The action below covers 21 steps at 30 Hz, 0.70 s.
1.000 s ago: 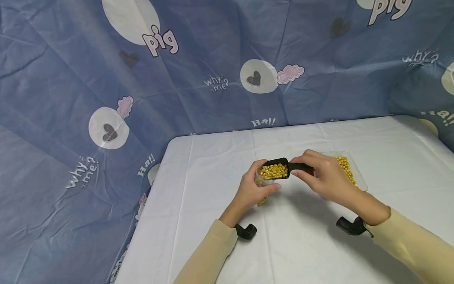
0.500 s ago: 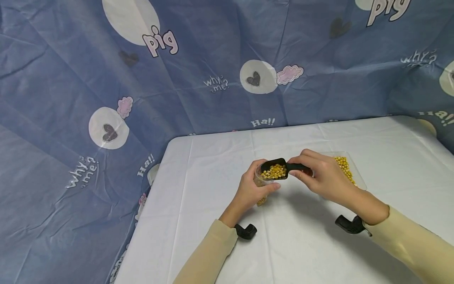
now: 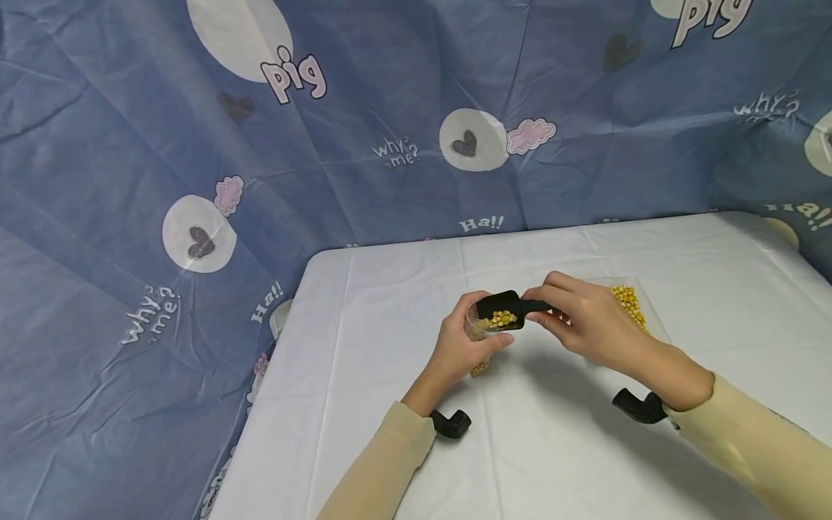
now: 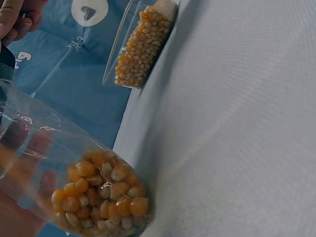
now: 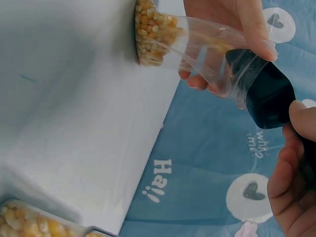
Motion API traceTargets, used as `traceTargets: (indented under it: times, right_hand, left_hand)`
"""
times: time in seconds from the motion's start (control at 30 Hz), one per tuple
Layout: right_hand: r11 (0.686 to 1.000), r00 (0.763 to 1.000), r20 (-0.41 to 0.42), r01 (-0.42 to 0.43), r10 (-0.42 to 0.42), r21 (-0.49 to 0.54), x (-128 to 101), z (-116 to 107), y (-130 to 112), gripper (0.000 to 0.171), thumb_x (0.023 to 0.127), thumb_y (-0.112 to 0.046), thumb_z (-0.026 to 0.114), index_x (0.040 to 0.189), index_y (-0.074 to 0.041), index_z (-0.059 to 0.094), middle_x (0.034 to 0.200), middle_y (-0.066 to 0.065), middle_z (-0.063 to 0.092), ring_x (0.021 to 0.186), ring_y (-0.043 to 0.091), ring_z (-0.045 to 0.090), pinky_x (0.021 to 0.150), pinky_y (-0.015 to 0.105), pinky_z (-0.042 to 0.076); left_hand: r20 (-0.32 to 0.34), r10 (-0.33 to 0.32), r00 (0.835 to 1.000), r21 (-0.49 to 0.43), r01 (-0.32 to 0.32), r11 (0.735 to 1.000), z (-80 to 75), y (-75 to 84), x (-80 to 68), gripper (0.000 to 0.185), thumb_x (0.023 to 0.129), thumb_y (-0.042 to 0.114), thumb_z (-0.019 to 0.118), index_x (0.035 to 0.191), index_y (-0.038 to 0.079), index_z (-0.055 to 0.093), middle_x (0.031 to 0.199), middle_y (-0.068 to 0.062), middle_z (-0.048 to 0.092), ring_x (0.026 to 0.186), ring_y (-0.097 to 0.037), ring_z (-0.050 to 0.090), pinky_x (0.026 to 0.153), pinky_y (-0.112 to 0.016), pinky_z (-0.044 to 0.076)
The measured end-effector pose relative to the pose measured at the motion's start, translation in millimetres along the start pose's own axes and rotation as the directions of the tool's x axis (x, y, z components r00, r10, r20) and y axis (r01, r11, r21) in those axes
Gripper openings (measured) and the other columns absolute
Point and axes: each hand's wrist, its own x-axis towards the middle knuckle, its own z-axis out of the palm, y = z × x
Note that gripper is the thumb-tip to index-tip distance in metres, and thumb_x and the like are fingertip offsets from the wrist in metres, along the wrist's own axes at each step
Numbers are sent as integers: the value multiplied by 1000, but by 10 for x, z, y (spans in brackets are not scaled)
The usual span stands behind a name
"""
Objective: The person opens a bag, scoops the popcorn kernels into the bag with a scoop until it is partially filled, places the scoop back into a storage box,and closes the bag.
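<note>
My left hand (image 3: 458,345) grips a clear plastic bag (image 5: 202,47) around its upper part, keeping the mouth wide. Corn kernels (image 4: 101,195) fill the bag's bottom, which is right at the white cloth in the right wrist view. My right hand (image 3: 594,323) pinches the handle of a black scoop (image 3: 492,303). The scoop's front end reaches inside the bag's mouth, and its blade (image 5: 270,96) tilts downward into it. A small heap of kernels (image 3: 499,318) lies along the scoop's lower side.
Behind my right hand, a clear plastic container (image 3: 658,321) of corn kernels (image 3: 627,302) stands on the white-covered table (image 3: 390,310), partly hidden by the hand. A blue printed cloth (image 3: 364,108) hangs behind the table's far edge.
Kernels have slid out of the scoop into the bag, leaving far fewer in it. My right hand has moved slightly left, tilting the scoop more; the left hand stays put.
</note>
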Motion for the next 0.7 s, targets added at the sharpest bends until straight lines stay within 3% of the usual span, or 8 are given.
traceTargets:
  times: [0.13,0.7]
  right_hand:
    - [1000,999,23,30,-30,-4,41,-28,-11,31,77,-6,85,106,-11,73,86,-8,56,59,2,45,52,15,38]
    - [991,987,134,100,-87,-92,239,-128,-71,26,82,-8,82,105,-11,72,88,-6,55,66,4,46,53,24,44]
  left_hand:
    - [1,0,1000,4,0,1000,1,-6,-5,66,84,31,85,139,37,48,125,8,61,116,-11,57,102,-45,43]
    - [-24,26,999,6,-26,1000,-25,1,9,65,84,32,85,139,33,50,130,9,60,120,-11,56,104,-45,42]
